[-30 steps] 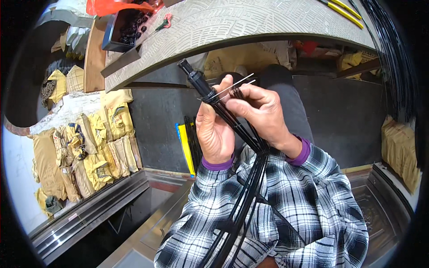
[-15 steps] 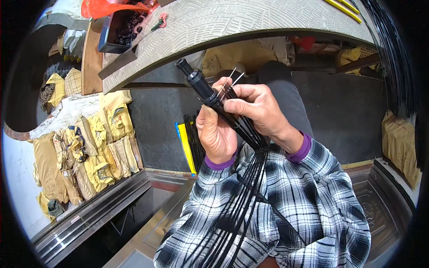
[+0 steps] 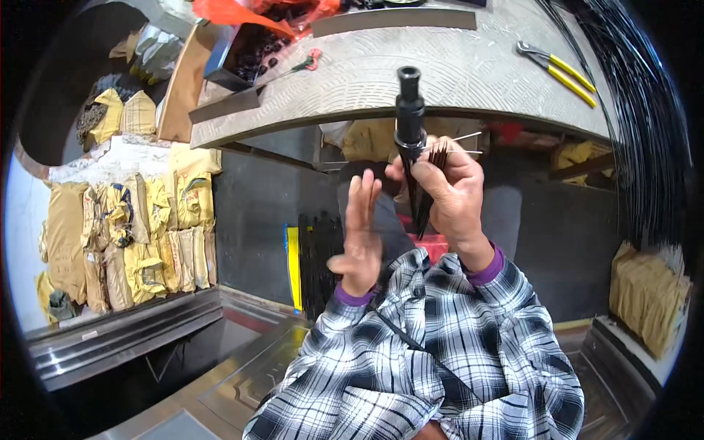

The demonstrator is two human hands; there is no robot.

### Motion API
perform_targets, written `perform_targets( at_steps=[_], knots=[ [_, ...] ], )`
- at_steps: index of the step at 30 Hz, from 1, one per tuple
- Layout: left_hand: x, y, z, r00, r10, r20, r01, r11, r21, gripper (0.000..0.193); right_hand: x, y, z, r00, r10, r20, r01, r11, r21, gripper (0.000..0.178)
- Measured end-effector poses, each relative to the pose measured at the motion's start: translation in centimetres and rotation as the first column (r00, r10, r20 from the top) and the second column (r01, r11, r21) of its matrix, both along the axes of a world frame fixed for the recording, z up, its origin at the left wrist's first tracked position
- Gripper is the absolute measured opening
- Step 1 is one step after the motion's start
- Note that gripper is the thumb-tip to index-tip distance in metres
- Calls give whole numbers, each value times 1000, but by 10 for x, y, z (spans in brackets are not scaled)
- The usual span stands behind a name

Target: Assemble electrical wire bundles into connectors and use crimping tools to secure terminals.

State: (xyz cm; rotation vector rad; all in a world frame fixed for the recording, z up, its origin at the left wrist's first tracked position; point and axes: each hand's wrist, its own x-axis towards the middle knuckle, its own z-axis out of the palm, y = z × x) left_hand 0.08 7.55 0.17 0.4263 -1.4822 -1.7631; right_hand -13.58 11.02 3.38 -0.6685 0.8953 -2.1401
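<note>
Nearest, plaid sleeves with purple cuffs rising from the lower edge. Left hand (image 3: pixel 357 235) open and empty, fingers straight and close together, palm turned toward the right, blurred, just beside the bundle but apart from it. Right hand (image 3: pixel 453 192) wrapped tight around a bundle of thin black rods (image 3: pixel 420 198), held upright, with a black cylindrical cap (image 3: pixel 409 110) at its top end and two thin pale wires (image 3: pixel 463 143) sticking out sideways above the fingers. Below and left of the hands, more black rods (image 3: pixel 317 257) standing by a yellow strip (image 3: pixel 293 265). At far left, rows of tan paper-wrapped packets (image 3: pixel 125 235) stacked side by side; at far right, another stack of tan packets (image 3: pixel 649 297). Beyond the hands, a grey curved workbench (image 3: pixel 455 66). On it, yellow-handled pliers (image 3: pixel 555 70) to the right, red-handled scissors (image 3: pixel 297 66) to the left. At the bench's far left corner, a dark open box (image 3: pixel 238 55) filled with small black parts, partly covered by an orange-red plastic bag (image 3: pixel 246 11). Along the right rim, a thick hank of long black rods (image 3: pixel 634 110).
</note>
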Motion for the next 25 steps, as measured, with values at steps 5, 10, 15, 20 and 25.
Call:
perform_targets(
  at_steps=[5,10,15,20,25],
  knots=[
    [-43,-7,54,964,183,-195,-183,983,20,58,17,-10,-4,943,-211,-257,196,977,-84,16],
    [-34,-12,52,933,320,-166,-297,943,153,31,36,-6,-3,959,-114,-261,129,991,42,15],
    [-16,-20,40,909,361,-209,-347,932,103,23,36,-6,-12,970,38,-241,-33,999,26,16],
    [3,-20,33,906,381,-182,-363,923,127,24,47,-1,-8,915,-19,-403,56,995,80,15],
    [8,-14,32,881,439,-176,-413,896,165,27,58,3,-7,790,0,-613,212,938,274,10]
  ],
)
